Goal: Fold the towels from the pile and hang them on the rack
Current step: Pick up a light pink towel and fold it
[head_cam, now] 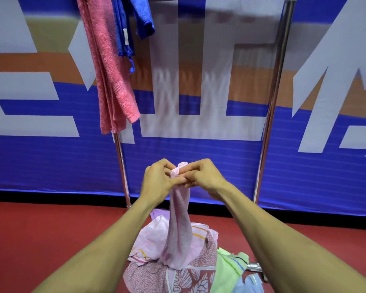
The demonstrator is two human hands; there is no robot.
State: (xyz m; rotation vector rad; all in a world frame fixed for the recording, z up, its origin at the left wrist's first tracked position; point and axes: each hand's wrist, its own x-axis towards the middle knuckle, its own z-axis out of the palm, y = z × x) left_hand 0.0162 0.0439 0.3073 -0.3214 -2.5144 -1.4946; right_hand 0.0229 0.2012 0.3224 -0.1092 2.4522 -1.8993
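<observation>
Red flooring [40, 240] is lying under the towel pile [173, 269]; I am pinching a pale pink towel [178, 229] with my left hand [156, 182] and right hand [203, 176], both clamped on its top.

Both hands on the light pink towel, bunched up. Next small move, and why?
Probably draw the hands apart along the top edge to spread it. The left hand and right hand pinch the light pink towel at one spot, so it hangs as a narrow rope over the pile, unfoldable as is.
</observation>
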